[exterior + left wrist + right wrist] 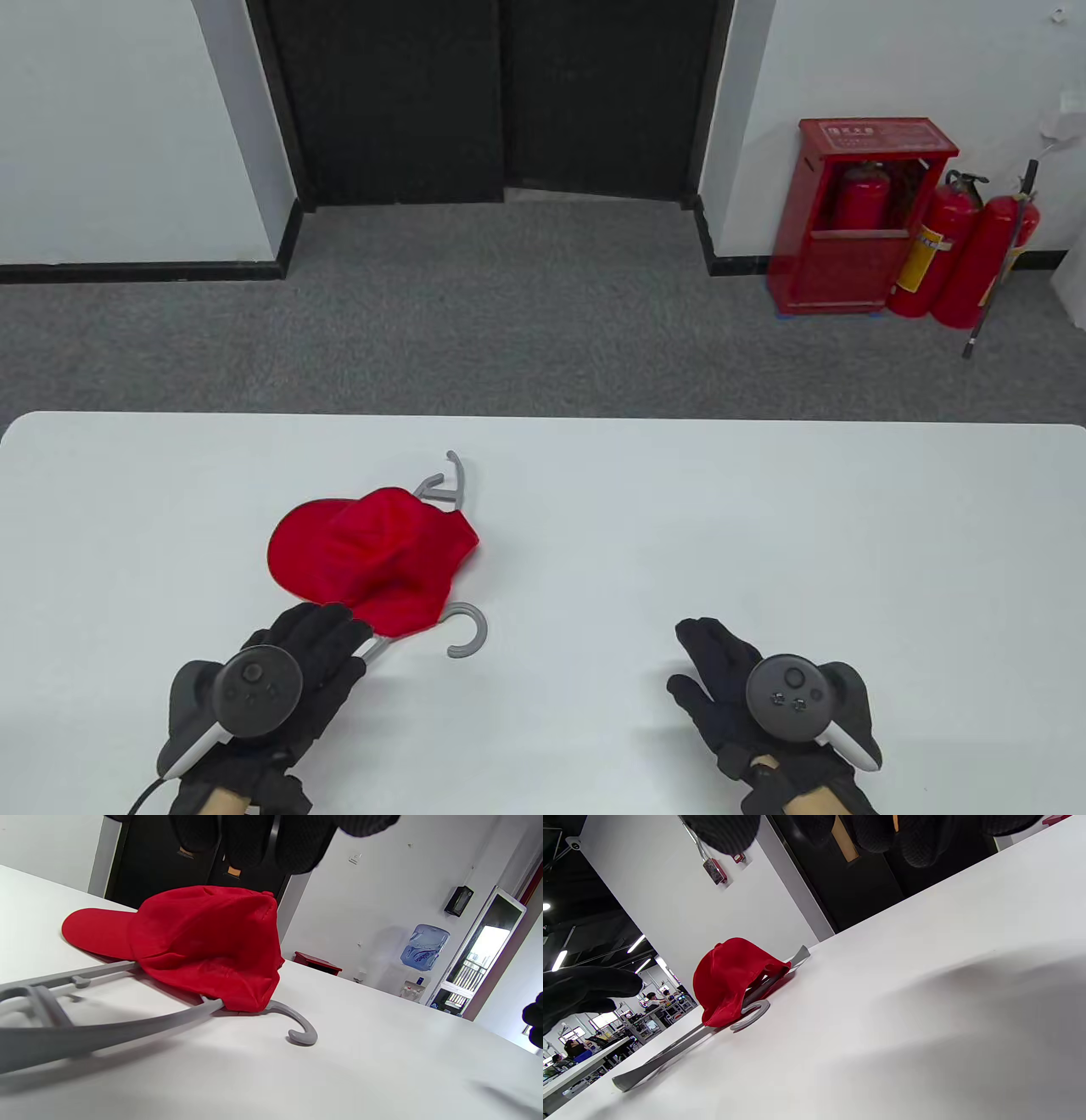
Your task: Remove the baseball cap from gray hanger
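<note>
A red baseball cap [373,552] lies on the white table [764,526], draped over a gray hanger [469,632] that lies flat under it. The hanger's hook sticks out at the cap's near right, and one end [450,480] shows beyond the cap. My left hand [327,632] lies over the hanger's near end, its fingertips at the cap's near edge and fingers extended. In the left wrist view the fingers [254,840] hang above the cap [203,942] and hanger [106,1027], not curled around either. My right hand [713,666] is open and empty, well right of the cap [729,976].
The table's far edge [543,416] runs just beyond the cap. Gray carpet, a red extinguisher cabinet [857,216] and fire extinguishers [976,255] stand on the floor behind. Bare table surface stretches to the right of the cap.
</note>
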